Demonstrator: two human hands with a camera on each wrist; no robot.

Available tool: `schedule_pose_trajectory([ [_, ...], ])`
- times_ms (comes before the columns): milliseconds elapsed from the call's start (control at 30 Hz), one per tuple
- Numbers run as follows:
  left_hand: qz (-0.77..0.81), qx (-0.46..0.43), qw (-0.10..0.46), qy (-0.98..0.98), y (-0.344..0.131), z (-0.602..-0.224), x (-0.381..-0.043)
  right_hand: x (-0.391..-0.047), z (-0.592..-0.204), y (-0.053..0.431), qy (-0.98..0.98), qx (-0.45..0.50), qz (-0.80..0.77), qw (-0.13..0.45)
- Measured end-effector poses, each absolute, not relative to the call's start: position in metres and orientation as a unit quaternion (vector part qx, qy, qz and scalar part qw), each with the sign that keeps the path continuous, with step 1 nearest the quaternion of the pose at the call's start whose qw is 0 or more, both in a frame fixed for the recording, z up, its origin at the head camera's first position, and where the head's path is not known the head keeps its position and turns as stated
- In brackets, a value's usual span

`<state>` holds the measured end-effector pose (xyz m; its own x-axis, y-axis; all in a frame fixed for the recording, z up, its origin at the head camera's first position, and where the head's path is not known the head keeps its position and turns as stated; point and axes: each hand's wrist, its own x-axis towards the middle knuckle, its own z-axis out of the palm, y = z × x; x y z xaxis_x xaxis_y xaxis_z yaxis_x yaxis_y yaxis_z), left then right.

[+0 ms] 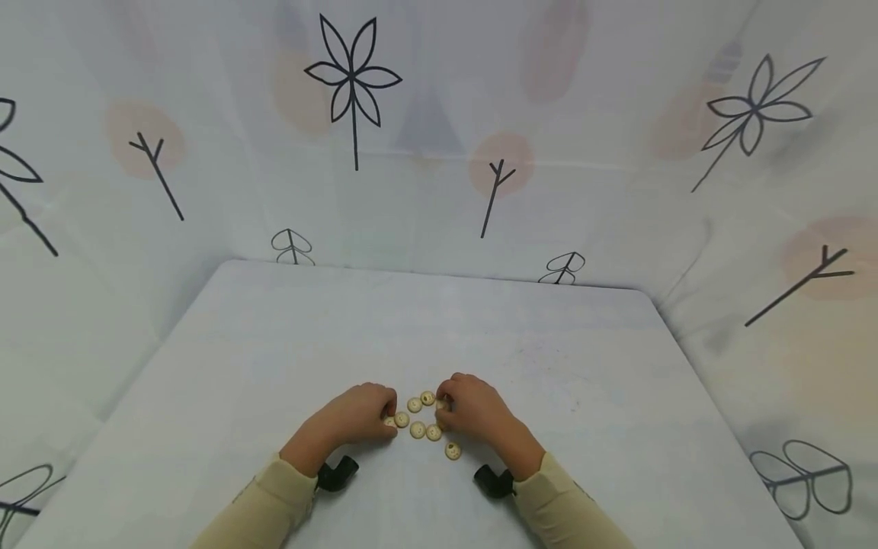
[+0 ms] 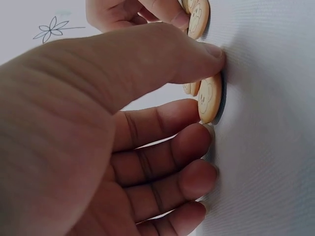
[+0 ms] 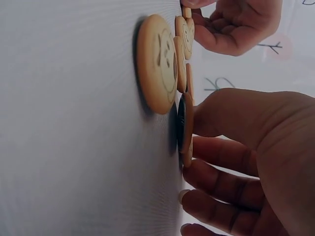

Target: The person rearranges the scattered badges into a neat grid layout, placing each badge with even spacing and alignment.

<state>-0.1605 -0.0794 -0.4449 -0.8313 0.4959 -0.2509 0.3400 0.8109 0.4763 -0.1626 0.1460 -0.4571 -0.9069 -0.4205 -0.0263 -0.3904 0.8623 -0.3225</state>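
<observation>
Several small round wooden discs with printed faces lie in a loose ring on the white table. At the ring's left end my left hand (image 1: 362,414) holds one wooden disc (image 2: 210,101) at its edges between thumb and index finger, its other fingertips by the tabletop. My right hand (image 1: 475,409) is at the ring's right side, with thumb and index finger pinching a wooden disc (image 3: 185,123) that shows a dark underside, tilted off the table. Another disc (image 3: 188,156) is partly hidden by its fingers.
A separate disc (image 1: 453,451) lies nearer me, below the right hand. Two discs (image 1: 421,401) form the ring's far side and two more (image 1: 426,431) its near side. The white table (image 1: 411,328) meets a patterned cloth (image 1: 425,206) at its back and sides.
</observation>
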Motion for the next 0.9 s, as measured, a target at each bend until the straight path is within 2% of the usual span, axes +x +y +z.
schedule_pose_trajectory([
  [200, 0.227, 0.223, 0.180, 0.931, -0.080, -0.449, -0.157, -0.162, -0.455, 0.146, 0.961, -0.214, -0.169, 0.053],
  [600, 0.225, 0.229, 0.171, 0.932, -0.080, -0.449, -0.157, -0.170, -0.449, 0.153, 0.961, -0.220, -0.165, 0.010],
  [900, 0.220, 0.240, 0.165, 0.931, -0.080, -0.447, -0.158, -0.183, -0.445, 0.158, 0.963, -0.199, -0.178, 0.024],
])
